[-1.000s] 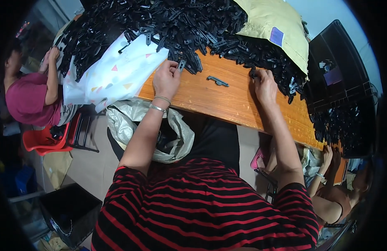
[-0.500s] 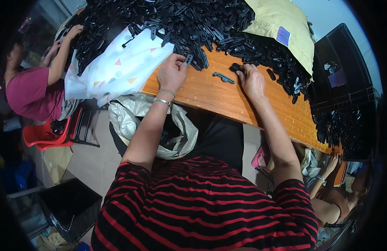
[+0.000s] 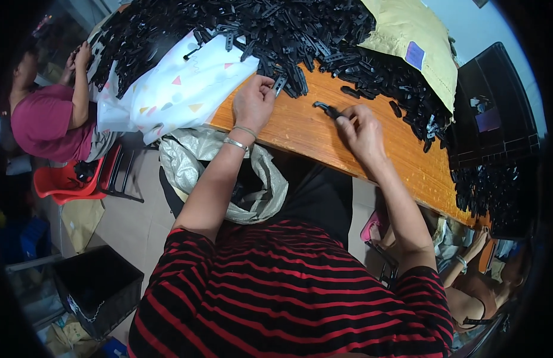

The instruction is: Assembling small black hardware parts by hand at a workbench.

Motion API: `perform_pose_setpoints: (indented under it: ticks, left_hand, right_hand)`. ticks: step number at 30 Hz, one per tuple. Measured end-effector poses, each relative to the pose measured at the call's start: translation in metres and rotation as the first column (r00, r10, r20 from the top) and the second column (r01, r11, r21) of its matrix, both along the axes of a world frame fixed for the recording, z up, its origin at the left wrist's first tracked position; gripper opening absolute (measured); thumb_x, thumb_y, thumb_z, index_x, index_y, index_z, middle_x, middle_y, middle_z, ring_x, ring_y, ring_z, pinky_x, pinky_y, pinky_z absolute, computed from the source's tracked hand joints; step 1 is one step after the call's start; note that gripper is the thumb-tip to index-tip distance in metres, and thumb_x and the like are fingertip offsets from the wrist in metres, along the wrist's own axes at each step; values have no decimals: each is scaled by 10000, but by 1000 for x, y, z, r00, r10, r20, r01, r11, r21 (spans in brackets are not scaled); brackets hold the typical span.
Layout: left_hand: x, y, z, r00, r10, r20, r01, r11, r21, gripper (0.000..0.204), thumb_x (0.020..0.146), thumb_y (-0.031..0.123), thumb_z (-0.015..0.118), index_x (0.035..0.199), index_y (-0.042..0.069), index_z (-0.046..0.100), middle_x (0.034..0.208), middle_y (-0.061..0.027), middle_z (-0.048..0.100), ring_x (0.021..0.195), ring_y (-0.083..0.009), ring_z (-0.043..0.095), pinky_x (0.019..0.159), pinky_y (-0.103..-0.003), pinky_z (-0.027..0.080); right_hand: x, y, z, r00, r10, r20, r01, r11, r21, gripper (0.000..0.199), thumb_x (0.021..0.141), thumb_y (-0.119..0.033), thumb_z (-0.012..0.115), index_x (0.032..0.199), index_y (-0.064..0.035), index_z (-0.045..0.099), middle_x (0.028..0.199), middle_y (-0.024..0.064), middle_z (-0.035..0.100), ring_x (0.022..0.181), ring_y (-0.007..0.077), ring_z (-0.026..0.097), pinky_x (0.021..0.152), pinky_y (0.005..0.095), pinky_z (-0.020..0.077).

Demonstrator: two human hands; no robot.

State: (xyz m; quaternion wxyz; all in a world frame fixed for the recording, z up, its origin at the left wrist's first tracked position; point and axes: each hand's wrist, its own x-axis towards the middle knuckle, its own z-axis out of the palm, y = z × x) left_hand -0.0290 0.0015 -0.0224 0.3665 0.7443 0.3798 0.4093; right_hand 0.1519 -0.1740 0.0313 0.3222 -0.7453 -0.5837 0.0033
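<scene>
My left hand [image 3: 254,102] is closed, with a flat slotted black plastic piece [image 3: 280,85] pinched at its fingertips, beside the near edge of a large heap of black plastic parts [image 3: 270,36]. Over the bare wood to the right, my right hand [image 3: 363,129] is closed too. Its thumb and fingers grip a slim black plastic part [image 3: 329,110], whose curved grey-black end sticks out to the left. Whether this is one piece or two together I cannot make out, as the fingers cover the rest.
The heap covers the back of the wooden table [image 3: 312,131]. A white patterned plastic bag [image 3: 175,89] lies left, a yellow paper sack [image 3: 417,48] back right. An open woven sack [image 3: 267,185] hangs below the table edge. Other people sit at left and lower right.
My right hand has come down and left from the small black piece, to where the hooked part lay, and now grips a slim part there. The left hand keeps its pinch.
</scene>
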Motion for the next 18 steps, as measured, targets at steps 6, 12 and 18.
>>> perform_pose_setpoints:
  ticks: [6, 12, 18]
  left_hand:
    - [-13, -29, 9, 998, -53, 18, 53, 998, -28, 201, 788, -2, 641, 977, -7, 574, 707, -9, 576, 588, -63, 526, 560, -206, 445]
    - [-13, -57, 28, 903, -138, 406, 350, 785, -511, 290, 822, 2, 625, 1086, -32, 509, 774, -24, 583, 656, -82, 596, 557, -175, 467]
    - [12, -81, 37, 866, -197, 460, 445, 724, -528, 405, 791, -16, 647, 1144, -36, 449, 832, -52, 607, 713, -103, 613, 581, -204, 494]
  right_hand:
    - [-20, 6, -11, 991, 133, -27, -135, 986, -97, 126, 803, -116, 670, 865, -23, 609, 773, 142, 572, 701, 317, 587, 620, 384, 465]
    - [-24, 22, -6, 995, 90, 34, -86, 991, -100, 179, 811, -153, 660, 945, -35, 644, 820, 147, 611, 719, 325, 610, 648, 400, 486]
    - [-41, 11, 9, 920, 90, -383, -125, 990, -67, 272, 871, -97, 607, 1128, -5, 599, 811, 81, 622, 728, 173, 594, 697, 305, 487]
